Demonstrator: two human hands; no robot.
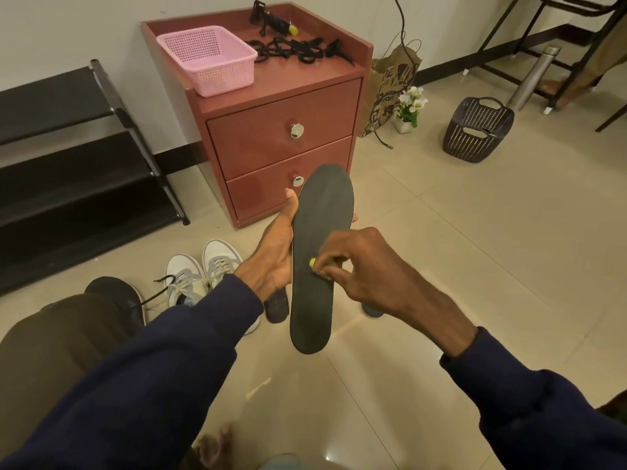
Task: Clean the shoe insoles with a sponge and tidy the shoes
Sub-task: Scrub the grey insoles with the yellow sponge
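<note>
Insole [322, 232] looks light and bendy, so your left hand [274, 256] grips its nine-o'clock edge while your right hand [359, 269] pinches the sponge [311, 262].

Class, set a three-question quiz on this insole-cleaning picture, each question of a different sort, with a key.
1. True or false: the left hand holds the dark insole off the floor.
2. What sits on the red cabinet beside the black laces? A pink basket; B blue bucket; C folded towel.
3. Fill in: the right hand pinches a small ____ sponge against the insole.
Key: 1 true; 2 A; 3 yellow.
</note>
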